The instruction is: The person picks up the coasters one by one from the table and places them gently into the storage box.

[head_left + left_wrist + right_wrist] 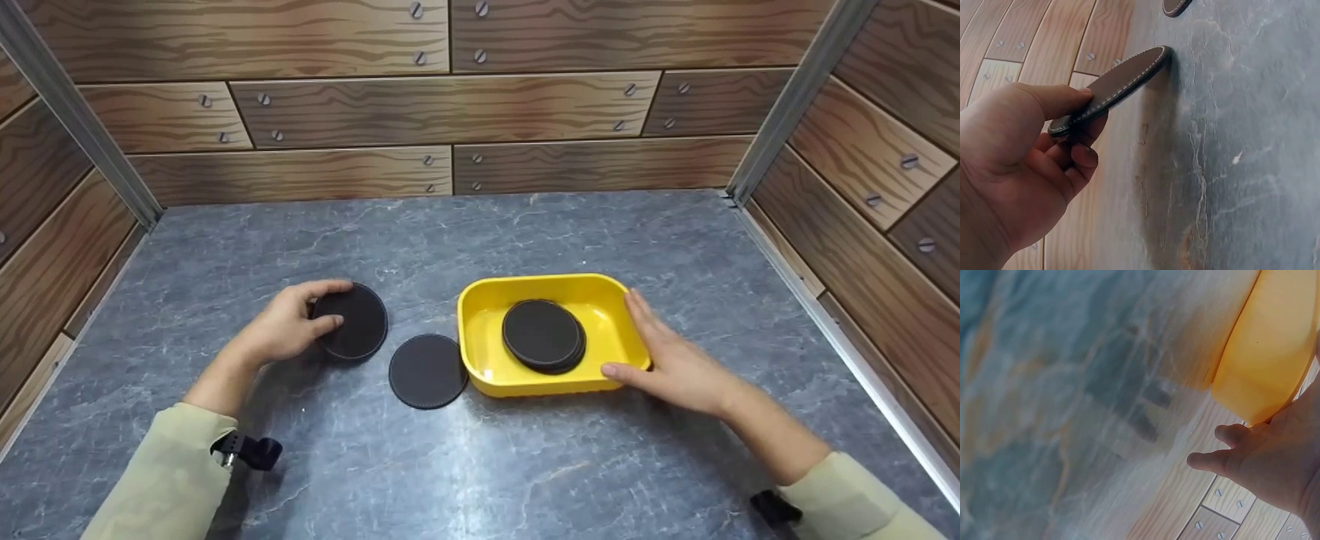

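Observation:
In the head view my left hand [289, 322] pinches a round black coaster [352, 330], thumb on top and fingers beneath. The left wrist view shows this coaster [1123, 79] tilted, its far edge close over the table and pale stitching along its rim. A second coaster [427, 373] lies flat between that hand and a yellow plastic bin [480, 388], right beside the bin's left wall. Inside the bin sits a small, slightly uneven stack of black coasters [541, 334]. My right hand [686, 367] holds the bin's right end, thumb over the near rim and fingers along the outside.
The grey marbled tabletop [360, 472] is bounded by a wood-patterned back wall [450, 112] and side walls. Metal posts [795, 97] stand at the back corners. Dark straps [255, 452] sit at the sleeve cuffs.

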Motion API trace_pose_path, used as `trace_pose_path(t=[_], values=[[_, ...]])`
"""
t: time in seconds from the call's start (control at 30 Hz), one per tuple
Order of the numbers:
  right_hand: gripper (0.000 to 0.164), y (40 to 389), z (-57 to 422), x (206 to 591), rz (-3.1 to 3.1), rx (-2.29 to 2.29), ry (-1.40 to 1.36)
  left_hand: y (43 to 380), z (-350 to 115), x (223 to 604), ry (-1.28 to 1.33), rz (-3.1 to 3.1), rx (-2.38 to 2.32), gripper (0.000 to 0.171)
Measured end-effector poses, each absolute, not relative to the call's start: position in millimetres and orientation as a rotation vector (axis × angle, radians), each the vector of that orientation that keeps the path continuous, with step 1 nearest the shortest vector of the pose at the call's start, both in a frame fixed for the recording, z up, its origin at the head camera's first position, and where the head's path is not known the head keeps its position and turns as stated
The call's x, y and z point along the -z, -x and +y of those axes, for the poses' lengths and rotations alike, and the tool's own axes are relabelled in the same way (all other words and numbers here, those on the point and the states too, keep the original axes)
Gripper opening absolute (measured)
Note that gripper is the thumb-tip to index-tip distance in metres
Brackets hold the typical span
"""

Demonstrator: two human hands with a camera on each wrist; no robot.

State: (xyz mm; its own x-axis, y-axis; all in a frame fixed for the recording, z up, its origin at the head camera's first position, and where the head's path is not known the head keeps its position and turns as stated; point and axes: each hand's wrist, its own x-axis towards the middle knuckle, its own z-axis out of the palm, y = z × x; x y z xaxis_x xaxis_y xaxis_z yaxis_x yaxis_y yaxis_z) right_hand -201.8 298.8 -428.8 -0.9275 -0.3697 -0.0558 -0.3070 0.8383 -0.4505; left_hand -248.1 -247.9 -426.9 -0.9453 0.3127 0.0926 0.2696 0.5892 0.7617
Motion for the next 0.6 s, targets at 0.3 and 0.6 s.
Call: trace_pose_path(t=[0.3, 0.6], values=[[0.114, 202.0, 298.4, 427.5, 2.875, 0.662, 0.532, 245.2, -246.0, 413.3, -0.433, 2.673, -1.455, 0.058], [0.114, 201.6, 298.8, 429.3, 2.877, 0.668, 0.537, 245.3, -224.0, 390.9, -0.487, 2.602, -1.561, 0.062]])
